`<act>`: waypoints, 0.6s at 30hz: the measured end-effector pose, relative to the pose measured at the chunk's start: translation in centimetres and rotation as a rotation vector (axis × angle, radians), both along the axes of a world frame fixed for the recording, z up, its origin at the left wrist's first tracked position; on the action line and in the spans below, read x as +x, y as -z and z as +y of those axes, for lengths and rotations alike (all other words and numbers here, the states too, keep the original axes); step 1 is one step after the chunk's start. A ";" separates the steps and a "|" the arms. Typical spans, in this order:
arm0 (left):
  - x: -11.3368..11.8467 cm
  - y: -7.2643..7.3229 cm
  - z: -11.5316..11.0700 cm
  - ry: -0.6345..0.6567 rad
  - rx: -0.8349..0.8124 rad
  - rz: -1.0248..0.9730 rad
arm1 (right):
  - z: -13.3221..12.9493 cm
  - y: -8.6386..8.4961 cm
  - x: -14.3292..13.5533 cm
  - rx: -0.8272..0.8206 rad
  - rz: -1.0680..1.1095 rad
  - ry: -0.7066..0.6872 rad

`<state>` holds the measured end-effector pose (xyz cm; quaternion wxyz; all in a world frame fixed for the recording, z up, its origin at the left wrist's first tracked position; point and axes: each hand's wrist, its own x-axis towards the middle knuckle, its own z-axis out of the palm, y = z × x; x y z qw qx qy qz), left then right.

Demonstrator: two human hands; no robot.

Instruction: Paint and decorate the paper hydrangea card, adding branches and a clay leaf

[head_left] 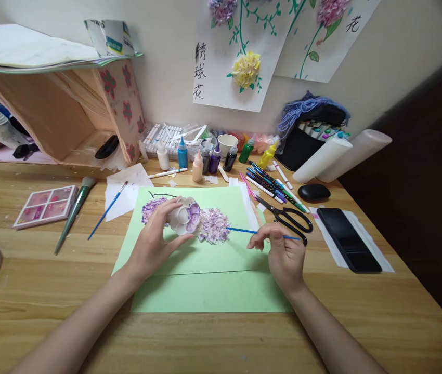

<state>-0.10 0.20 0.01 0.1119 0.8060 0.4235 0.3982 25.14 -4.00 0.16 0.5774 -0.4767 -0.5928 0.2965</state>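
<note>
My left hand [154, 234] grips a small white paint palette [182, 223] with purple paint in some of its wells, tilted above green paper [205, 291]. In my right hand [283, 249] is a thin blue paintbrush [242, 230], its tip at the right edge of a pale purple paper flower [215, 226]. Whether the tip touches the petals or hovers over them, I cannot tell. A darker purple flower [153, 209] lies left of it, partly hidden behind my left hand. A dark curved stem line runs above that flower.
Black scissors [289, 214] and a bundle of pens [270, 182] lie right of the paper. Paint bottles [213, 158] line the back. A phone [348, 239] rests far right; another blue brush [107, 210] and a large green-handled brush [73, 213] lie left.
</note>
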 end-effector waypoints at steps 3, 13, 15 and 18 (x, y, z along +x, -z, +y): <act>0.0 -0.1 0.0 0.005 0.006 0.003 | 0.0 0.3 -0.1 -0.051 0.010 -0.035; -0.9 0.3 0.9 -0.057 0.030 -0.012 | 0.6 -0.1 0.4 0.069 0.207 0.167; -1.2 0.4 1.1 -0.106 0.013 -0.015 | 1.1 -0.2 0.6 -0.008 0.299 0.166; -1.6 0.3 1.2 -0.179 -0.007 -0.025 | 1.9 -0.1 0.8 -0.148 0.447 0.103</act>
